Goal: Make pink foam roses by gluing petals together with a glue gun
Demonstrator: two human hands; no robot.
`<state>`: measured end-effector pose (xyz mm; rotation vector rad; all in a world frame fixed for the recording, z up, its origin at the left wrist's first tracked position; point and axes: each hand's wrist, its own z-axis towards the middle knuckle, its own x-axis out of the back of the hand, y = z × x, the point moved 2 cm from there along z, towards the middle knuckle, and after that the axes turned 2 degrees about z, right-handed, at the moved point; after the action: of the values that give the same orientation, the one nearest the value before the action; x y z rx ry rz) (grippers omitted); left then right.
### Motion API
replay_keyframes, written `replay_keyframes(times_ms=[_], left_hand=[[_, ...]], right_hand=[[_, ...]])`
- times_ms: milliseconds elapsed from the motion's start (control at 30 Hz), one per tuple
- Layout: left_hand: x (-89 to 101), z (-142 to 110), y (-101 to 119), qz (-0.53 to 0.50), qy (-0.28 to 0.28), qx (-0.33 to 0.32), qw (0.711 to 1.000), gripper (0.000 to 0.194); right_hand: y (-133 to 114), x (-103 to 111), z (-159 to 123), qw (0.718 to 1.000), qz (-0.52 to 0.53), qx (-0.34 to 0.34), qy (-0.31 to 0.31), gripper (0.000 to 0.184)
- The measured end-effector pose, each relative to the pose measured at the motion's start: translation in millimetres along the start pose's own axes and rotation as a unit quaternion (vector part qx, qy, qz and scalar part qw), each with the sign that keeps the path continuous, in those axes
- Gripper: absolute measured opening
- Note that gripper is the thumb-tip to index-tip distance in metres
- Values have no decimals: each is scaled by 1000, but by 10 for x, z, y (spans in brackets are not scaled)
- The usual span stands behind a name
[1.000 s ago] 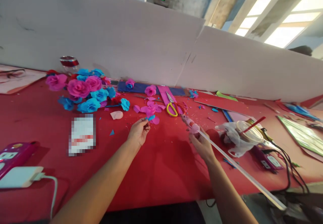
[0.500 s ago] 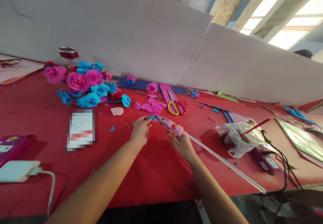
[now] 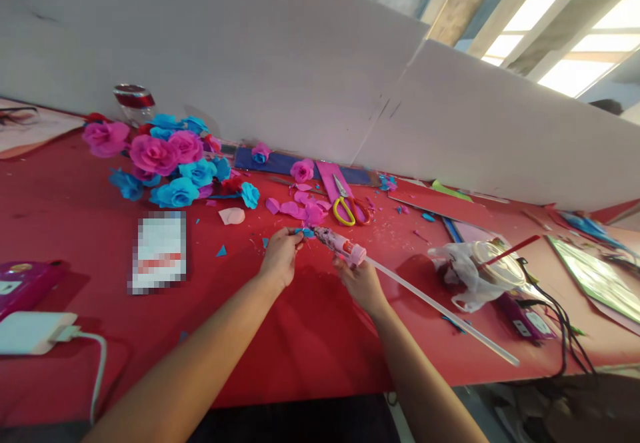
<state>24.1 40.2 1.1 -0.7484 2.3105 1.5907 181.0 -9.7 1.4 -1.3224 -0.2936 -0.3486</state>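
My left hand (image 3: 281, 254) pinches a small blue paper piece (image 3: 306, 232) above the red tabletop (image 3: 300, 336). My right hand (image 3: 361, 283) is wrapped round a pink hot glue gun (image 3: 343, 244), its nozzle close against the blue piece; whether they touch I cannot tell. A long clear glue stick (image 3: 440, 308) juts from the back of the gun toward the lower right. Just beyond my hands lie loose pink paper petals (image 3: 293, 210). Yellow-and-red-handled scissors (image 3: 345, 206) rest on a pink paper strip (image 3: 327, 180).
A bunch of pink and blue paper roses (image 3: 175, 163) stands at the left, in front of a red-lidded jar (image 3: 134, 100). A white charger (image 3: 37, 333) with a cable is at lower left. On the right sit a bagged cup (image 3: 493, 263), a purple power strip (image 3: 530, 320) and black cables.
The glue stick's rear end has swung slightly up and left with the gun. Both hands keep their grips, and the camera view has shifted a little.
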Motion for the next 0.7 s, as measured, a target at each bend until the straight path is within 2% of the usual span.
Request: replay_keyframes(times_ms=[367, 567, 700], left_hand=[[12, 8, -11, -7, -7, 6, 1000, 19], [10, 7, 12, -17, 10, 12, 1000, 20], [0, -7, 34, -25, 11, 16, 1000, 22]], right_hand=[[-25, -4, -11, 1000, -4, -19, -1, 25], [-58, 18, -16, 999, -28, -20, -3, 29], [-55, 18, -27, 1000, -9, -21, -7, 31]])
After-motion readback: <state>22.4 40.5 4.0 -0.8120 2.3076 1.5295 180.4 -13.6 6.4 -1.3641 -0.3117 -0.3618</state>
